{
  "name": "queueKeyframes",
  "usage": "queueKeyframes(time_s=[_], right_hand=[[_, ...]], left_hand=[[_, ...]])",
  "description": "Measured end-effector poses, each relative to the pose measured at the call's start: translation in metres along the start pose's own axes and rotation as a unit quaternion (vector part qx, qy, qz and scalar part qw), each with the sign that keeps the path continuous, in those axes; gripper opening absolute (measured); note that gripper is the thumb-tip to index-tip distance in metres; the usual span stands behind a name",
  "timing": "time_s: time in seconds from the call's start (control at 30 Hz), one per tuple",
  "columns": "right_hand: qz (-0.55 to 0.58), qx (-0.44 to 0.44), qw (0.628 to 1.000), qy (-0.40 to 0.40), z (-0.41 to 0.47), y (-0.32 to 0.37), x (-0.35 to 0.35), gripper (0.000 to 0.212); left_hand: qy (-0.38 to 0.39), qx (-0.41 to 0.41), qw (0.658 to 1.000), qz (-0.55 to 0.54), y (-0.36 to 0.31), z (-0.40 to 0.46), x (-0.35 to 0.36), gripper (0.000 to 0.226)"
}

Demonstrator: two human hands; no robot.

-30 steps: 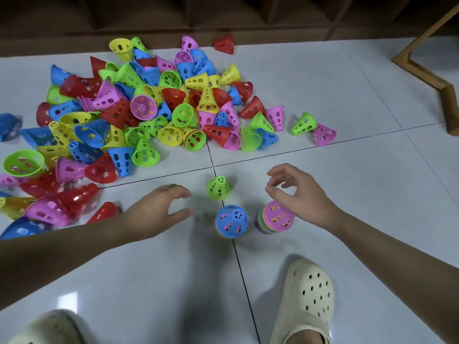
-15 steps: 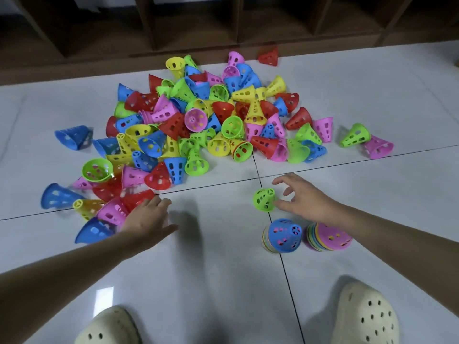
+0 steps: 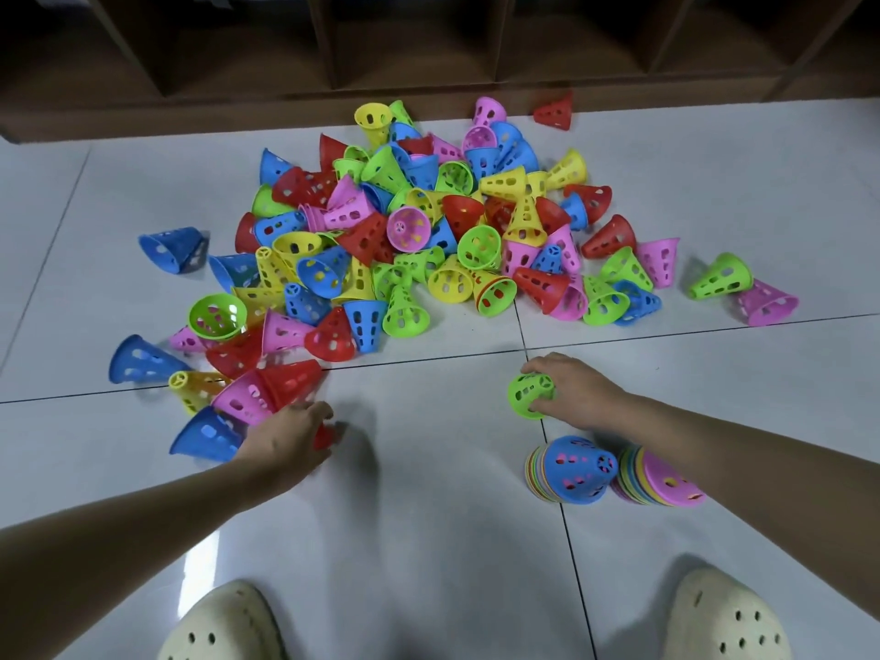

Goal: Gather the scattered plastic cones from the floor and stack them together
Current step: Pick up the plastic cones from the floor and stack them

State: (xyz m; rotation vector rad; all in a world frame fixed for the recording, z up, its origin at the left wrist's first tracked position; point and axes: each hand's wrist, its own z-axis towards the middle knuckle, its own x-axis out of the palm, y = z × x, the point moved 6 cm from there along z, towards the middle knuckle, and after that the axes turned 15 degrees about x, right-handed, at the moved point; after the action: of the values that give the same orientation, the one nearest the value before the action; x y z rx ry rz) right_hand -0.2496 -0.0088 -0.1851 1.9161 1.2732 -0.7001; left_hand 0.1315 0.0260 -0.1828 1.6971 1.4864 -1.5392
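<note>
The right hand (image 3: 574,393) grasps a green cone (image 3: 531,394) between curled fingers. The left hand (image 3: 285,438) curls round a red cone (image 3: 326,435) beneath its fingertips.

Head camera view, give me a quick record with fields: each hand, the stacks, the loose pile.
left hand: grips a red cone at the pile's near edge
right hand: grips a green cone
stacks: two, blue-topped stack and pink-topped stack, side by side
loose pile: many cones unstacked on the floor
</note>
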Motion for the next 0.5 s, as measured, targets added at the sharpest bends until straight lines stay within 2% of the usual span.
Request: queueKeyframes(time_s=[0.17,0.33,0.4,0.5], right_hand=[[0.015,0.000,1.000,-0.018,0.005,-0.004,-0.003,0.047],[0.126,-0.002,0.989,-0.073,-0.011,-0.005,-0.035,0.031],[0.176,-0.010,0.980,-0.096,-0.026,-0.008,-0.051,0.030],[0.214,-0.018,0.969,-0.119,-0.056,-0.018,-0.068,0.032]], left_hand=[[-0.005,0.031,0.999,-0.043,-0.004,0.007,-0.002,0.027],[-0.133,0.086,0.975,-0.157,-0.048,0.021,-0.030,0.042],[-0.165,0.114,0.962,-0.184,-0.072,0.025,-0.041,0.043],[-0.202,0.108,0.940,-0.252,-0.105,0.027,-0.061,0.049]])
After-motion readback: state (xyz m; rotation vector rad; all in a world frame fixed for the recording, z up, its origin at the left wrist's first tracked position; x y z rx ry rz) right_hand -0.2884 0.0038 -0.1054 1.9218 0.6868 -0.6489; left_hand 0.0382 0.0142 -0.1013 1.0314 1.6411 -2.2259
